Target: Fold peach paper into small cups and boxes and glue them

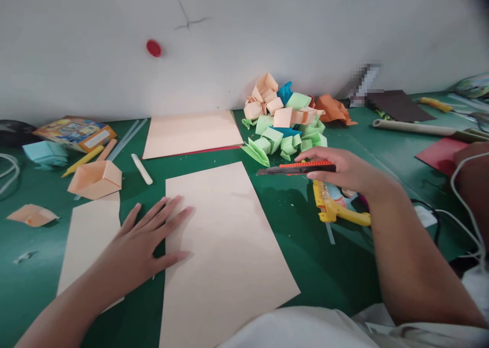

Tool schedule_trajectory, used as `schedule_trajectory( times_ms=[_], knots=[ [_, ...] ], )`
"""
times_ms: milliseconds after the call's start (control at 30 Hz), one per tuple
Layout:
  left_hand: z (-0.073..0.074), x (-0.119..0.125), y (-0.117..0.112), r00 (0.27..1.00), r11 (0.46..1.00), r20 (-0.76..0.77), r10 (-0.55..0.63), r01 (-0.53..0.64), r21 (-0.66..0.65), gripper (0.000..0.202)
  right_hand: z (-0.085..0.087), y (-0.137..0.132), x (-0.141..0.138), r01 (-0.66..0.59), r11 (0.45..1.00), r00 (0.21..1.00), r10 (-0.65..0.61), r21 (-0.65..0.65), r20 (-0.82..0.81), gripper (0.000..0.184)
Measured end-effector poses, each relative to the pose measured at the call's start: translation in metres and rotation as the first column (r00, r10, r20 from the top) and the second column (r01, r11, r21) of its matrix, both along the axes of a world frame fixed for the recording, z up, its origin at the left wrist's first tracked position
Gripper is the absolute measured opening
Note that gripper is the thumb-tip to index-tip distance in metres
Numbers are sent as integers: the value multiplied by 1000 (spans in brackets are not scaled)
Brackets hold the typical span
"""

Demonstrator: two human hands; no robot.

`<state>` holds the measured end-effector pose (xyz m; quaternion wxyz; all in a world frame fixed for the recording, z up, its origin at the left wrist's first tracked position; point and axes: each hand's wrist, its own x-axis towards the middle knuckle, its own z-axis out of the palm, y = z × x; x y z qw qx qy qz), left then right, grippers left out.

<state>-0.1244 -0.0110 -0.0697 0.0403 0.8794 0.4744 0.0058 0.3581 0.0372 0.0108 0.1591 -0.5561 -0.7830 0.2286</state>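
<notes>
A large cream sheet of paper [225,251] lies flat on the green table in front of me. My left hand [147,246] rests with fingers spread on its left edge. In my right hand [344,167] is an orange and black utility knife [298,168], held above the table past the sheet's right side and pointing left. Beneath my left forearm lies a narrower cream strip of paper [89,236]. Below the knife hand, a yellow hot glue gun [336,210] rests on the table, partly hidden by my right forearm.
Folded green, peach and blue paper pieces [282,121] are heaped by the wall. More cream sheets [191,134] lie at the back. Leftward are an open peach paper box [97,179], a white stick [141,168] and a yellow crayon-like stick [82,160]. White cables [462,205] run at right.
</notes>
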Motion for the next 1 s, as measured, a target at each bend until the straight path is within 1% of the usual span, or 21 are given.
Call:
schedule_trajectory(
  times_ms=[233, 367, 433, 533, 667, 833, 900, 1000],
  knots=[
    [4, 2, -2, 1000, 1000, 5, 7, -7, -12, 80, -3, 0, -18, -37, 999, 997, 39, -36, 63, 35],
    [5, 2, -3, 1000, 1000, 21, 7, -7, -15, 79, -2, -1, -16, -99, 995, 995, 98, -12, -14, 36],
    [5, 2, -3, 1000, 1000, 28, 7, -7, -14, 80, -2, -1, -12, -105, 994, 992, 104, -15, -73, 36],
    [6, 3, -4, 1000, 1000, 30, 7, -7, -9, 83, -2, -1, -8, -70, 997, 982, 61, -43, -180, 40],
    [7, 4, -4, 1000, 1000, 9, 8, -7, -12, 85, -2, -4, -12, -38, 996, 942, 7, -84, -335, 45],
    [6, 5, -4, 1000, 999, -3, 24, -24, -36, 86, -3, -6, -15, 56, 987, 893, -118, -153, -434, 49],
    [6, 4, -3, 999, 999, 3, 32, -31, -43, 87, -5, -5, -13, 58, 979, 878, -144, -197, -456, 52],
    [6, 4, -3, 999, 997, 5, 46, -46, -55, 86, -6, -4, -11, 18, 965, 847, -153, -260, -509, 52]
  ],
)
